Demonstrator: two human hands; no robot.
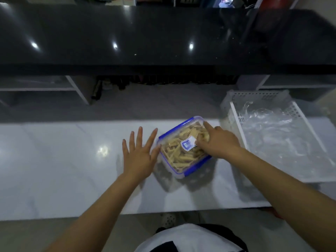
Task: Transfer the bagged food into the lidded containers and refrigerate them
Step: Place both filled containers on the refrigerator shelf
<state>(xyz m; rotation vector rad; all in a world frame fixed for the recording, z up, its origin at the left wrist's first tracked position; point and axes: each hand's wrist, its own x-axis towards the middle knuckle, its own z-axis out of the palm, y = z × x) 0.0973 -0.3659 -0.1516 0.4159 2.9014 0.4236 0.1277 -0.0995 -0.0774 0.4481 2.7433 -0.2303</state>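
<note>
Head view: container with a clear lid and blue clips sits on the white table, a little right of centre, filled with pale yellow strips of food. A white and blue label lies on the lid. The right hand rests on the lid's right part, index finger stretched toward the far corner, thumb by the label. The left hand is spread flat, fingers straight, its thumb touching the container's left edge. At the right, a white perforated basket holds crumpled clear plastic bags. A black counter runs across the far side.
</note>
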